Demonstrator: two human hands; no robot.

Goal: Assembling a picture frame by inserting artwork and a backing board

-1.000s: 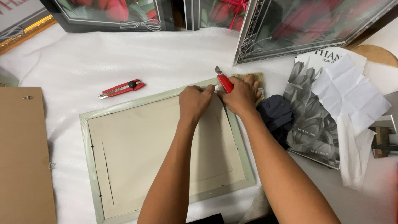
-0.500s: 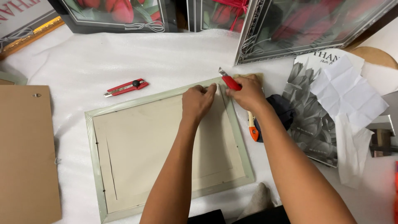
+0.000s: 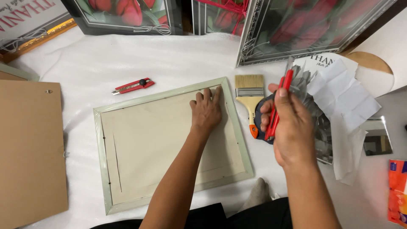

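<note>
Left hand (image 3: 206,111) flat, fingers together, on backing paper (image 3: 169,140) of pale green frame (image 3: 101,159). Right hand (image 3: 288,127) clamped on red utility knife (image 3: 280,99), lifted clear. Backing partly slit; removal outstanding.

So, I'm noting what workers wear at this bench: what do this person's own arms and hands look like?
Both forearms are bare to the bottom edge of the picture, with no sleeves in view. The left hand and the right hand have no gloves, and no rings, watch or bracelet can be seen. Fingernails are short and unpainted.

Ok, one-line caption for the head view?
Left hand presses the pale green frame; right hand lifts a red utility knife.
</note>
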